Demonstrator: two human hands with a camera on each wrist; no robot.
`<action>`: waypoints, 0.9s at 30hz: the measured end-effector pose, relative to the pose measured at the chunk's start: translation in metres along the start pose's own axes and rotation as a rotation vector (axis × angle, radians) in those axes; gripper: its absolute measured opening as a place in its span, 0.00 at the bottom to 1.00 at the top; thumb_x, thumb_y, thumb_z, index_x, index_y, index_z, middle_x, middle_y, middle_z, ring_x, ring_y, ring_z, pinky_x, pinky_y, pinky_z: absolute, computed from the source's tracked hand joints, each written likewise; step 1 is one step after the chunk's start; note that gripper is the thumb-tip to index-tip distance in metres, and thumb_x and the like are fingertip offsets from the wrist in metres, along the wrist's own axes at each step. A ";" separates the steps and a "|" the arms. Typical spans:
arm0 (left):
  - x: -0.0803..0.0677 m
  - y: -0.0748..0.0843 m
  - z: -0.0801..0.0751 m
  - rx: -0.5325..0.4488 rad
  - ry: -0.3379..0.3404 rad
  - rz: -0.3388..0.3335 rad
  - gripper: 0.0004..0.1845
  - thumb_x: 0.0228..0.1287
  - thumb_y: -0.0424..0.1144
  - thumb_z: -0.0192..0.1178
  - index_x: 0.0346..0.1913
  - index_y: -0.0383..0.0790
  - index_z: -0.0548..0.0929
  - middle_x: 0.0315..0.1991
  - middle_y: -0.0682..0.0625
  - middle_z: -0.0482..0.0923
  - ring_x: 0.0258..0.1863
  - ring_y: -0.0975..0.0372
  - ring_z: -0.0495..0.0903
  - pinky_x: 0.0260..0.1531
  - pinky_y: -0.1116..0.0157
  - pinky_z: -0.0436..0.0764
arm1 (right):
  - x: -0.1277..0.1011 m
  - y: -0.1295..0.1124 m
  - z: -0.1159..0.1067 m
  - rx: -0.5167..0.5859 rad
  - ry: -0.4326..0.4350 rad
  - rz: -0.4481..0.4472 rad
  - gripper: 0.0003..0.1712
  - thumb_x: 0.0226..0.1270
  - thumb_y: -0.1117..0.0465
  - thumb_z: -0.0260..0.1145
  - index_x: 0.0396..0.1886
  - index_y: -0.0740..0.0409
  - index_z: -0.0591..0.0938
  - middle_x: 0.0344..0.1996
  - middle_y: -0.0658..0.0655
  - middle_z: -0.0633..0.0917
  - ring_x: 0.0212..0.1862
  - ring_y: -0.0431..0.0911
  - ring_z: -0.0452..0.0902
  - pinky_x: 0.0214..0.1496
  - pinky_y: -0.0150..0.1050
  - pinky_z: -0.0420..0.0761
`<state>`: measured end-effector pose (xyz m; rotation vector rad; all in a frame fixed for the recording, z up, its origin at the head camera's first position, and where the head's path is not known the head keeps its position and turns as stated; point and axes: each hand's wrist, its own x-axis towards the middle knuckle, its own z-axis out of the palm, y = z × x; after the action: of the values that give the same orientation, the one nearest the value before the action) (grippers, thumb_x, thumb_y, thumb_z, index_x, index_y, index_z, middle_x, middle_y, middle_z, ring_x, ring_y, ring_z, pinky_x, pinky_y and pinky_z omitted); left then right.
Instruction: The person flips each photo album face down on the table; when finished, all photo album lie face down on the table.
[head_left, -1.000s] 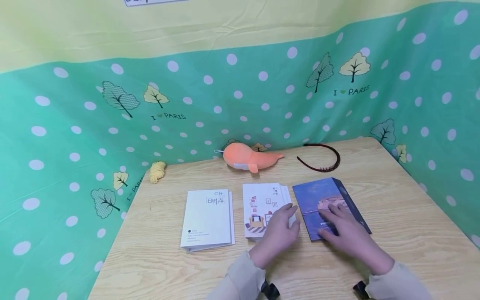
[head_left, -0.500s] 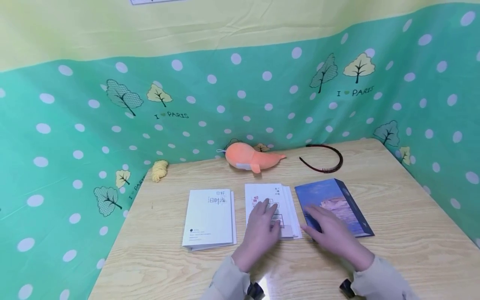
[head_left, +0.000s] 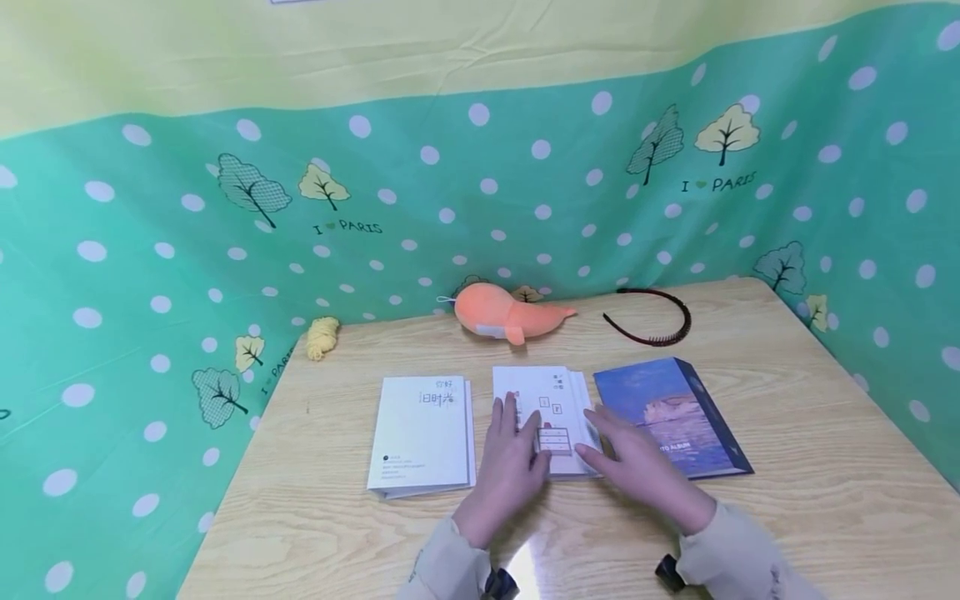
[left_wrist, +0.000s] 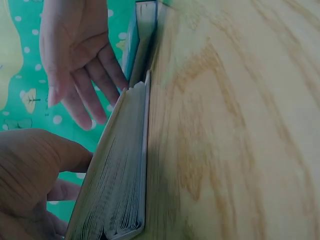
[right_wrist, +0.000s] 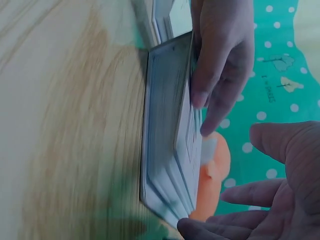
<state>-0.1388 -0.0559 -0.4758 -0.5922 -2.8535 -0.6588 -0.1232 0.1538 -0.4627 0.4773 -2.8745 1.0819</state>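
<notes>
On the middle booklet (head_left: 546, 417), both hands have shifted leftward.

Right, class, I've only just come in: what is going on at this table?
A person is handling the middle booklet of three lying in a row on the wooden table. The left hand rests on its cover, and the right hand reaches in at its right edge, between it and the blue photo album. A white booklet lies to the left. At the back are an orange plush toy, a dark headband and yellow yarn.
</notes>
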 end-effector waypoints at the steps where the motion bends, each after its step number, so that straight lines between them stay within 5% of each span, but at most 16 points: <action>1: 0.000 0.000 0.000 0.001 -0.009 -0.004 0.31 0.61 0.44 0.64 0.66 0.35 0.73 0.73 0.27 0.49 0.72 0.35 0.48 0.66 0.41 0.59 | 0.000 -0.001 0.001 0.003 -0.008 0.009 0.39 0.69 0.43 0.61 0.68 0.68 0.69 0.67 0.75 0.64 0.67 0.70 0.60 0.66 0.66 0.61; 10: -0.003 0.000 0.004 0.054 -0.108 -0.055 0.34 0.68 0.49 0.55 0.72 0.36 0.65 0.75 0.29 0.40 0.74 0.39 0.38 0.65 0.41 0.61 | 0.002 -0.011 0.007 -0.004 -0.098 0.097 0.40 0.70 0.41 0.59 0.71 0.64 0.67 0.71 0.78 0.53 0.68 0.73 0.54 0.63 0.71 0.58; 19: -0.005 -0.003 0.008 0.099 -0.107 -0.048 0.34 0.69 0.51 0.51 0.73 0.38 0.63 0.76 0.31 0.41 0.75 0.40 0.38 0.64 0.41 0.63 | 0.001 -0.014 0.011 0.020 -0.103 0.122 0.38 0.71 0.40 0.56 0.70 0.61 0.69 0.71 0.78 0.54 0.68 0.74 0.54 0.62 0.74 0.57; 27: -0.006 -0.007 0.009 0.104 -0.100 -0.038 0.34 0.70 0.51 0.50 0.74 0.38 0.62 0.76 0.31 0.41 0.75 0.40 0.37 0.64 0.41 0.63 | 0.005 -0.019 0.007 0.218 -0.123 0.202 0.36 0.73 0.41 0.55 0.71 0.60 0.68 0.71 0.77 0.53 0.70 0.74 0.48 0.64 0.73 0.51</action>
<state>-0.1366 -0.0598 -0.4875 -0.5713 -2.9767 -0.4955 -0.1223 0.1342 -0.4555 0.2730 -2.9771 1.4559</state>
